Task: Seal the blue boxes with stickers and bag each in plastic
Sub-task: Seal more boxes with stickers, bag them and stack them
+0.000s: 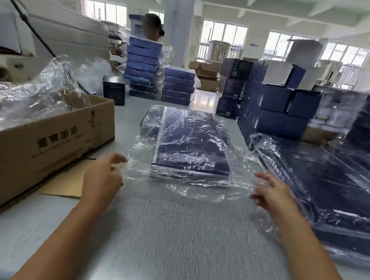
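Blue box (192,140) in a clear bag (176,190) mid-frame on the worktop (173,236), left grip (102,178) pinching the bag's edge, right grip (271,195) spread, touching the bag

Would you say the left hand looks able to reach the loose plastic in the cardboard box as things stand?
Probably yes: the cardboard box is open-topped and right beside the left hand, with the loose plastic heaped above its rim and nothing between.

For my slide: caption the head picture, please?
Left hand pinches and right hand touches the clear plastic bag around a flat dark-blue box.
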